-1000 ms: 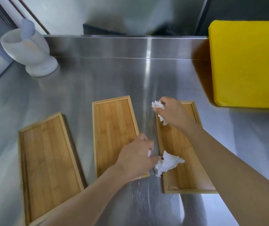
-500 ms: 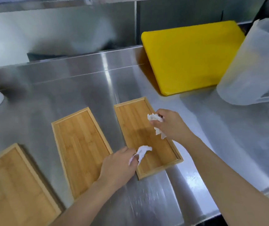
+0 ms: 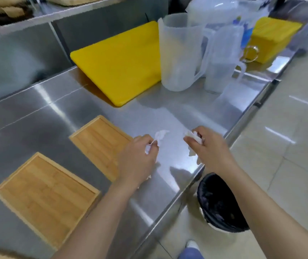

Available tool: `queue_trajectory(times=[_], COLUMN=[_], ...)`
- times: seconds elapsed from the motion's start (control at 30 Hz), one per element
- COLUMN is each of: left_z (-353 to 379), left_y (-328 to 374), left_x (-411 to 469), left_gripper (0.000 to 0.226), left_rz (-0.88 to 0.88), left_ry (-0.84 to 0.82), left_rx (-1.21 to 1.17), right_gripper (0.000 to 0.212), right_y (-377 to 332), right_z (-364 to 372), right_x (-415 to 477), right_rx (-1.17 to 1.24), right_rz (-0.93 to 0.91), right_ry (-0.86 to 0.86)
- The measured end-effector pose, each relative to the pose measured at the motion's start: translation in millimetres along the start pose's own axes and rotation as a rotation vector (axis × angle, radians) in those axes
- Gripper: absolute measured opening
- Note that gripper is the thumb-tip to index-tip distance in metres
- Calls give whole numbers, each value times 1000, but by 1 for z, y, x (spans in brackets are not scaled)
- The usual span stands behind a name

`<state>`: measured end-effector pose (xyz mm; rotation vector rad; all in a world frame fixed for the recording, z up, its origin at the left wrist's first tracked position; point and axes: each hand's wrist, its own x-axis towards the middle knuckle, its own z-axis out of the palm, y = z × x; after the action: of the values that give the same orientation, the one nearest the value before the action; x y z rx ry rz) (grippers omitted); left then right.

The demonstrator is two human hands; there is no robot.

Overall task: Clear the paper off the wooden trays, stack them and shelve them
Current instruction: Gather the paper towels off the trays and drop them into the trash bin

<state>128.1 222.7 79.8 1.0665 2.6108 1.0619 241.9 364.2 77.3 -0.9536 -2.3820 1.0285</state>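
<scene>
Beside trays [image 3: 101, 141], bin [image 3: 222, 204] below hands' paper [image 3: 159, 136].

One view only, head-worn, wide-angle. It looks forward and steeply down from above the steel table [image 3: 59, 113], standing close at its near edge. Both forearms run in from the bottom of frame, so the lens sits just above and behind them. The facing is angled toward the table's right-hand end: the table edge cuts diagonally from lower centre to upper right, with tiled floor [image 3: 280, 146] beyond it. Yellow cutting board [image 3: 119, 66] sits far from the lens, behind the table's middle. A black bin [image 3: 222, 204] on the floor lies almost directly below the lens. Edges blur and bend from the lens. No second view shares the scene.
</scene>
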Motion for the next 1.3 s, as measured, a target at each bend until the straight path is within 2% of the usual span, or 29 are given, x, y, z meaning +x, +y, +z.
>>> queue_trajectory(times=[0.23, 0.43, 0.63, 0.73, 0.87, 0.97, 1.07, 1.23, 1.3], left_z=[93, 191, 263, 303, 378, 443, 511, 620, 656], left_y=[92, 152, 159, 147, 110, 65, 17, -64, -91], left_x=[9, 3, -4, -1, 4, 3, -8, -34, -44], left_gripper=[22, 18, 22, 25, 28, 28, 27, 27, 28], left_rz=[159, 130, 83, 55, 102, 110, 199, 227, 231], left_ry=[-120, -264, -417, -477, -608, -622, -677, -699, -760], left_rx=[-33, -97, -55, 33, 227, 322, 434, 487, 517], right_gripper=[35, 36, 27, 23, 22, 26, 22, 21, 24], right_y=[90, 176, 251, 288, 356, 419, 483, 576, 605], right_z=[-91, -142, -144, -128, -87, -38, 24, 120, 148], right_x=[-28, -37, -48, -52, -55, -57, -58, -61, -61], right_rx=[-69, -70, -68, -93, -137, -150, -153, -162, -192], right_rz=[126, 253, 377, 416, 498, 558, 610, 713, 720], right_ry=[194, 253, 266, 245, 229, 204, 192, 117, 81])
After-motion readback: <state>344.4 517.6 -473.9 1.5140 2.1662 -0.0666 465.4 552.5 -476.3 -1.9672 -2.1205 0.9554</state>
